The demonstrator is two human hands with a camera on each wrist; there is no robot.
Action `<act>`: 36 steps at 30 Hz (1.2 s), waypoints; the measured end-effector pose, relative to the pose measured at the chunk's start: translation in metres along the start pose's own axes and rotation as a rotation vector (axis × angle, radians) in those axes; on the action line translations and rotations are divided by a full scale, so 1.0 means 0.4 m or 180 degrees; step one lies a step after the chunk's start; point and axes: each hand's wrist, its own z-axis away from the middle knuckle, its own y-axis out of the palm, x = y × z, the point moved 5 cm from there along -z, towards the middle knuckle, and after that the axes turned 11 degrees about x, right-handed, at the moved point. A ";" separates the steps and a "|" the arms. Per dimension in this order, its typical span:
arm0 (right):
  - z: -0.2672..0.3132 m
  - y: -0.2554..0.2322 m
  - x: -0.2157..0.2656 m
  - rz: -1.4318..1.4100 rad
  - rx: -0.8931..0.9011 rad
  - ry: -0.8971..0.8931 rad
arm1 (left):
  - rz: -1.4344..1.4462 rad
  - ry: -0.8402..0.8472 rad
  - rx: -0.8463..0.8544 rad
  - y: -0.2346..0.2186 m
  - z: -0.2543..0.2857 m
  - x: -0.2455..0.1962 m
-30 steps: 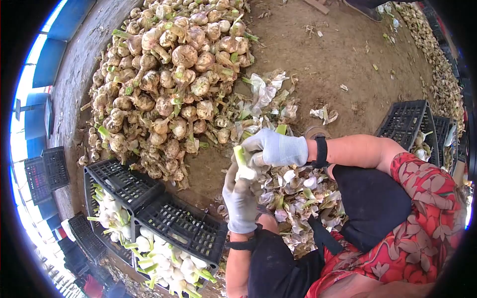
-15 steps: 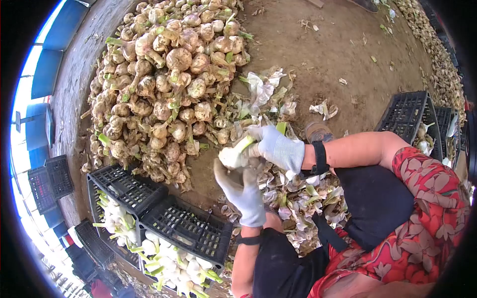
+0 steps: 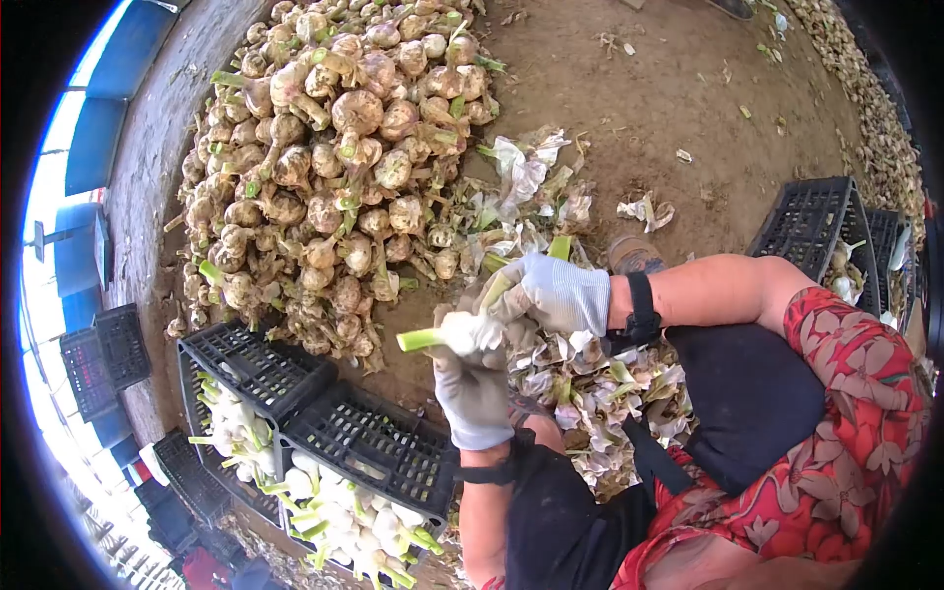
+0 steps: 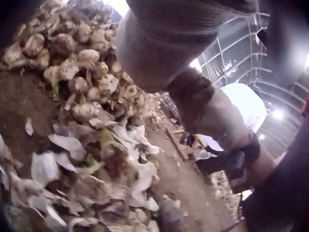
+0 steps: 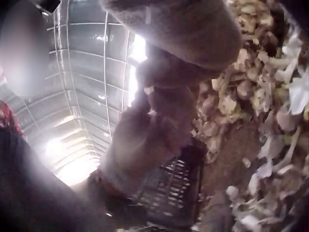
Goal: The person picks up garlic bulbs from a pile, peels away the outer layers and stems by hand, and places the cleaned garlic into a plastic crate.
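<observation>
In the head view a peeled white garlic bulb (image 3: 470, 333) with a cut green stem (image 3: 421, 340) lies on its side, stem toward the left. My gloved left hand (image 3: 476, 393) holds it from below, fingers curled at the bulb. Against the bulb's right side, my gloved right hand (image 3: 559, 293) pinches a pale green strip of husk (image 3: 498, 290). The left wrist view has the left glove (image 4: 169, 43) close at the top and the right glove (image 4: 217, 113) beyond it. The garlic is hidden behind the gloves there.
A large heap of unpeeled garlic (image 3: 324, 177) lies ahead. Loose husks (image 3: 610, 403) cover the ground between the legs. Black crates (image 3: 364, 447) at the left stand by peeled white garlic (image 3: 344, 521); another black crate (image 3: 806, 226) stands at the right.
The garlic bulb has turned so its stem points left. The left hand, spread below the bulb half a second ago, now grips it. The right hand has shifted from the stem to the husk strip.
</observation>
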 end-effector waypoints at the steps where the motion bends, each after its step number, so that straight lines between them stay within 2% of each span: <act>1: -0.002 -0.006 0.007 -0.0026 0.0046 -0.0101 | 0.0149 -0.0047 -0.0043 -0.007 -0.005 -0.007; 3: -0.015 -0.076 0.032 0.0399 -0.0312 -0.0452 | 0.0655 -0.0070 -0.0019 -0.001 -0.011 -0.010; 4: -0.022 -0.125 0.052 0.0557 -0.0488 -0.0630 | 0.0622 -0.0062 0.0174 0.013 -0.008 -0.019; 6: -0.026 -0.251 0.112 0.1884 -0.1257 -0.0444 | 0.0563 -0.0052 0.0571 0.040 -0.002 -0.038; 9: 0.030 -0.169 0.196 0.6283 -0.1706 -0.0843 | 0.0004 -0.0059 0.0654 0.042 0.007 -0.052; 10: 0.032 -0.150 0.188 0.5985 -0.1368 -0.0784 | -0.0245 -0.0088 0.0660 0.049 0.010 -0.053; 12: 0.027 -0.075 0.174 0.5408 -0.0746 -0.0683 | -0.0797 -0.0169 0.0334 0.047 0.008 -0.046; 14: 0.013 0.021 0.167 0.3975 0.0190 -0.0294 | -0.1322 -0.0279 -0.0017 0.044 0.006 -0.041; 15: 0.004 0.051 0.149 0.3619 0.0351 -0.0175 | -0.1334 -0.0229 0.0160 0.058 0.006 -0.040; 16: -0.004 0.078 0.131 0.3256 0.0512 -0.0059 | -0.1471 -0.0196 0.0057 0.063 0.005 -0.038; 18: -0.018 0.111 0.131 0.3323 0.0565 -0.0335 | -0.1745 -0.0119 -0.0161 0.079 0.005 -0.034; 19: -0.033 0.105 0.126 0.3406 0.0518 -0.0384 | -0.1788 -0.0088 -0.0474 0.084 0.009 -0.038; 21: -0.041 0.099 0.120 0.3375 0.0552 -0.0508 | -0.1911 -0.0131 -0.0318 0.076 0.015 -0.043; 24: -0.043 0.063 0.091 0.2182 0.0602 0.0471 | -0.1844 -0.0325 -0.0153 0.033 0.025 -0.049; 26: -0.040 0.051 0.086 0.1772 0.0618 0.0586 | -0.1758 -0.0471 -0.0208 0.022 0.029 -0.042; 29: -0.041 0.046 0.077 0.0873 0.0566 0.0666 | -0.1555 -0.0348 -0.0157 0.033 0.035 -0.031; 32: -0.016 0.065 0.104 0.1555 0.0509 0.0405 | -0.1525 -0.0107 -0.0233 0.064 0.032 -0.036; 33: -0.006 0.081 0.114 0.2004 0.0617 0.0142 | -0.1511 -0.0019 -0.0264 0.072 0.030 -0.039; 36: 0.034 0.151 0.146 0.4608 0.0475 -0.2081 | -0.2004 0.0124 -0.0374 0.068 0.025 -0.048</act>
